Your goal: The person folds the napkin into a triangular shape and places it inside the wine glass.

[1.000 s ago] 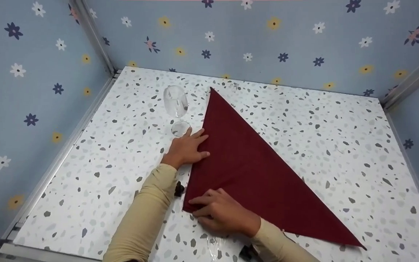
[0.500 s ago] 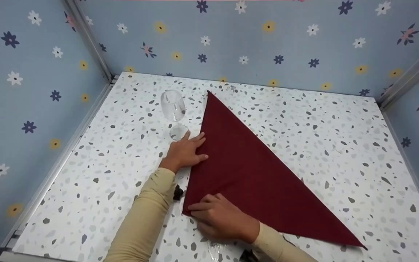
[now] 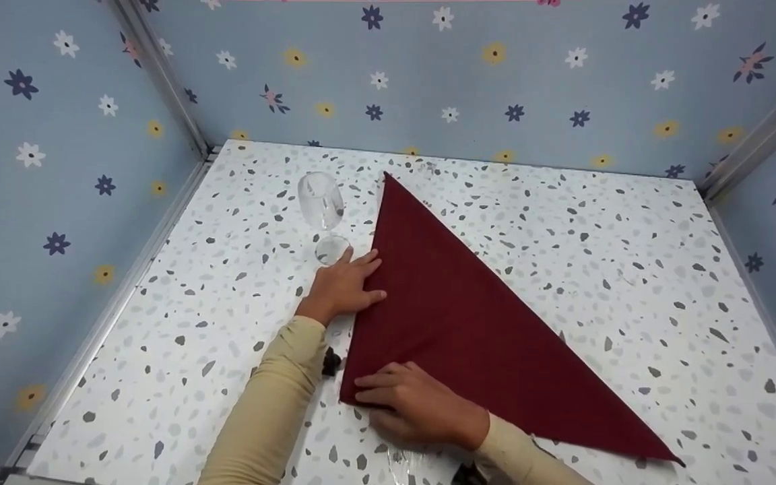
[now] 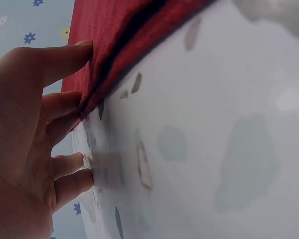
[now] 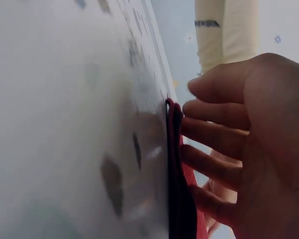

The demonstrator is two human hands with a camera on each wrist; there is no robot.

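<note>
Head view: red triangular cloth [image 3: 469, 330] on the worktop [image 3: 637, 283], its long side slanting from the far edge toward the near-right corner; the right hand [image 3: 425, 407] touches its near-left corner, the left hand [image 3: 342, 288] its left side, both relaxed, grasping nothing.

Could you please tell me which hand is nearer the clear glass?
Left. The left hand is beside the foot of the clear glass; the right hand is farther, at the near corner of the red cloth.

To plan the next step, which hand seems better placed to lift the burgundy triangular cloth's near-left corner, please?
Probably the right hand: its fingers lie at that corner; the left hand lies farther away.
</note>
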